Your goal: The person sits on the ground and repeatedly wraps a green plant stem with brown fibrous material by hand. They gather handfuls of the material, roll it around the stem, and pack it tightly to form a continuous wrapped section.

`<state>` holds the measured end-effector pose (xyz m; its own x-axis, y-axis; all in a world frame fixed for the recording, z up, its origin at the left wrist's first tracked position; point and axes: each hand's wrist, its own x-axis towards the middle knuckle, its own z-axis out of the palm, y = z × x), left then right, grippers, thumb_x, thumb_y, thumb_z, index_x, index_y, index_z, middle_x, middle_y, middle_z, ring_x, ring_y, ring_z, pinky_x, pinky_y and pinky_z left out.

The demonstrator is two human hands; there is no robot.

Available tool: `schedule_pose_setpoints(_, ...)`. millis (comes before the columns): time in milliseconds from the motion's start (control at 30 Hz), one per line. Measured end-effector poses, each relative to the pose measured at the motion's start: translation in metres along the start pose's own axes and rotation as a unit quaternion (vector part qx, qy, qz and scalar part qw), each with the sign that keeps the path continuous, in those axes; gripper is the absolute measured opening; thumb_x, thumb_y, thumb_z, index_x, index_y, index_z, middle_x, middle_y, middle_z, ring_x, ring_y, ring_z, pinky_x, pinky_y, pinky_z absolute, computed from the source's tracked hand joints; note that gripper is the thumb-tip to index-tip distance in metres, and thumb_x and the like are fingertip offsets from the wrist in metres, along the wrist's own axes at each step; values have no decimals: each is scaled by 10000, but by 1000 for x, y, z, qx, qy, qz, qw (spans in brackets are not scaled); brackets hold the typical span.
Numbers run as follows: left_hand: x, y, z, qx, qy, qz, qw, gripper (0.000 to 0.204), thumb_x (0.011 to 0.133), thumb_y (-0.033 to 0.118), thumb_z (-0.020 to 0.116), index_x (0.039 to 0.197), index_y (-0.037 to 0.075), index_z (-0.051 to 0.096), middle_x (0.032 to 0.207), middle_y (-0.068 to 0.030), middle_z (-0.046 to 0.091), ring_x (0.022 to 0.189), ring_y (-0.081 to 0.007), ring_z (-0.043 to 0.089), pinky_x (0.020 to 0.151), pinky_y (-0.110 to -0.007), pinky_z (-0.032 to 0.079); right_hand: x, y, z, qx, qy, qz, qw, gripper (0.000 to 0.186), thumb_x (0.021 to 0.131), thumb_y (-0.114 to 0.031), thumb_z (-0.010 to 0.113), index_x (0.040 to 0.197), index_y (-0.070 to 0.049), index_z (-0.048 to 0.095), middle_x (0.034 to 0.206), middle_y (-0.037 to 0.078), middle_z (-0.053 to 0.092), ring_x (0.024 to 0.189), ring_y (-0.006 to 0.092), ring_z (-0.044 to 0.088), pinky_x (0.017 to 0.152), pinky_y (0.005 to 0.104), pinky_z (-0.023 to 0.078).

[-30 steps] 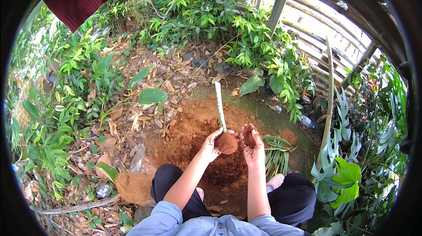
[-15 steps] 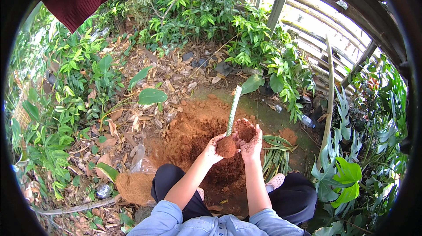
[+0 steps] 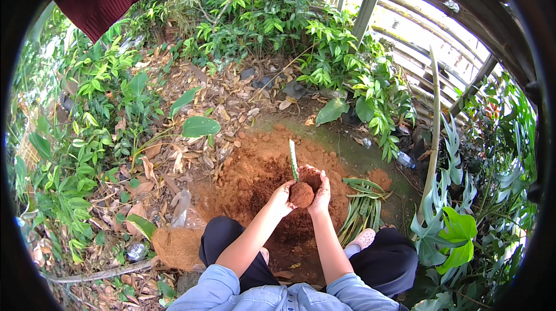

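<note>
The left grip (image 3: 282, 197) curls around a dirt ball (image 3: 301, 195) with a green leaf (image 3: 293, 160); the right grip (image 3: 321, 196) beside it cups loose dirt (image 3: 311, 179).

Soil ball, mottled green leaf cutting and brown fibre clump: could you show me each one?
Soil ball (image 3: 301, 195): head view, middle of its rounded surface.
Mottled green leaf cutting (image 3: 293, 160): head view, midway along its length.
Brown fibre clump (image 3: 176, 248): head view, middle of its tangled mass.

They wear a light blue shirt (image 3: 260, 299), dark trousers (image 3: 387, 262) and, at five o'clock, a pink shoe (image 3: 364, 238) with a pale sock (image 3: 351, 250).
</note>
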<state>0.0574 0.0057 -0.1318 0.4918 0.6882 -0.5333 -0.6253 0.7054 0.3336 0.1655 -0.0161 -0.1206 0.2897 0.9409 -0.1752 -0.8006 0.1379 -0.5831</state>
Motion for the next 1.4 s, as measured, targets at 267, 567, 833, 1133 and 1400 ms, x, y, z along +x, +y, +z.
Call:
schedule_pose_setpoints(267, -2, 6, 3, -67, 7, 12, 998, 268, 918, 211, 347, 978, 41, 545, 1010, -121, 619, 909, -270, 625, 811, -439, 523, -13, 4, 10, -258, -171, -116, 944, 369, 928, -292, 439, 910, 49, 581, 947, 131, 620, 905, 223, 571, 886, 344, 407)
schedule_pose_setpoints(567, 2, 15, -5, -157, -210, 15, 965, 280, 926, 156, 324, 1044, -38, 488, 1017, -167, 577, 934, -271, 609, 836, -404, 518, -8, 4, 26, -393, -246, -215, 860, 262, 925, -172, 437, 889, 30, 600, 907, 107, 620, 868, 215, 582, 820, 312, 423)
schedule_pose_setpoints(833, -2, 14, -1, -104, -160, 57, 980, 353, 920, 181, 372, 1140, -77, 467, 1105, -206, 551, 1023, -289, 570, 911, -398, 474, -8, -5, 38, -527, -295, -310, 735, 232, 908, -164, 448, 898, 2, 610, 919, 136, 613, 911, 300, 572, 833, 364, 425)
schedule_pose_setpoints(1133, -13, 21, 1, -74, -361, 74, 927, 432, 926, 233, 344, 1185, -100, 440, 1235, -238, 480, 1173, -320, 473, 997, -422, 399, -18, -16, 54, -543, -353, -334, 685, 303, 927, -177, 380, 994, 9, 609, 1061, 154, 607, 1104, 320, 527, 986, 392, 352)
schedule_pose_setpoints(1400, -5, 21, -6, -53, -308, 77, 947, 409, 936, 220, 374, 1270, -14, 409, 1273, -190, 473, 1142, -271, 510, 963, -420, 426, -19, -22, 53, -593, -363, -339, 634, 343, 932, -242, 365, 1095, -52, 600, 1229, 133, 536, 1287, 310, 363, 1087, 453, 148)
